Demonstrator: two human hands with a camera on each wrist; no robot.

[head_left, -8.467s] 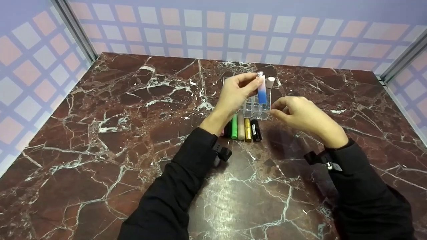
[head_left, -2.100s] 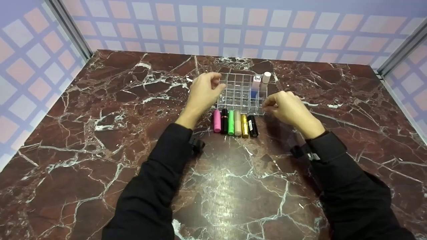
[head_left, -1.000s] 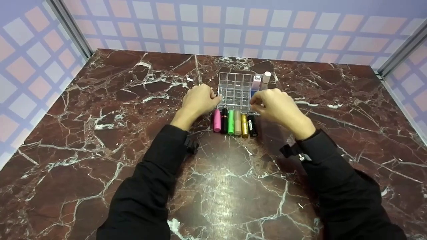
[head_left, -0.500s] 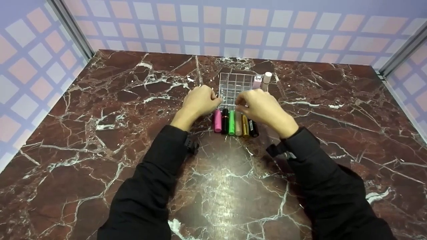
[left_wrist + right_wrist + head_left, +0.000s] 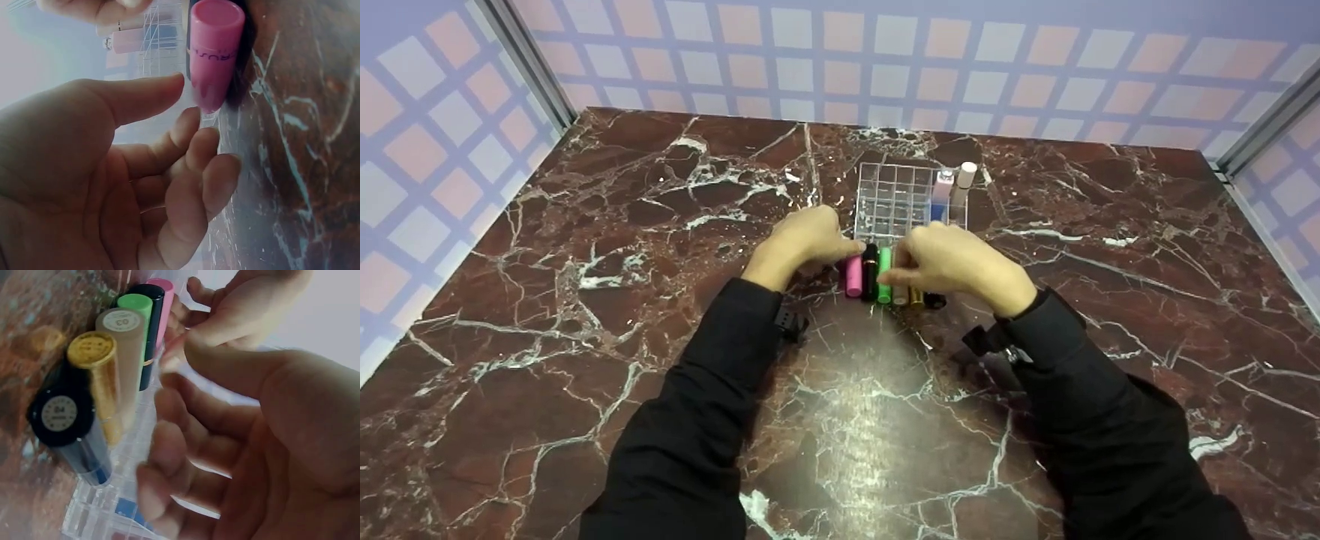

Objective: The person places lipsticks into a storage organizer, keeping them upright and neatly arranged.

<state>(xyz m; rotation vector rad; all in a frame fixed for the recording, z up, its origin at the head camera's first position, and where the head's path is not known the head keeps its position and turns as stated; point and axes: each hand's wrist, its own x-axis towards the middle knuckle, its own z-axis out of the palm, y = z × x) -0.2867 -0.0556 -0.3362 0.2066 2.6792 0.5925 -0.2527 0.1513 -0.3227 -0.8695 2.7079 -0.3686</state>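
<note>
**Left hand (image 5: 808, 238) and right hand (image 5: 952, 259) curve over a row of 6 tubes, holding nothing**

Left wrist view: the left hand's fingers bend softly, with a gap between them and the thumb, and grip nothing. The thumb tip is just beside the pink tube (image 5: 216, 56); whether it touches I cannot tell. Its place at this end of the row would suit steadying the tubes from the side.

Right wrist view: the right hand is loosely cupped, with nothing between thumb and fingertips. Near it are the black tube labelled 04 (image 5: 61, 415), the gold tube (image 5: 98, 377), the beige tube labelled 03 (image 5: 126, 354), the green tube (image 5: 138, 306) and the banded black tube (image 5: 156, 315). They lie side by side, probably so each is easy to reach.

Head view: the row lies on the table (image 5: 660, 322), just in front of the clear organizer (image 5: 894, 184). In its right part stand the blue-and-pink tube (image 5: 943, 187) and the white-capped tube (image 5: 966, 177); the compartment walls presumably keep these 2 upright. Compared with 0.5 s ago, the right hand covers less of the organizer and more of the row, and the left thumb now overlaps the pink tube's far end. The 2 standing tubes keep their compartments.
</note>
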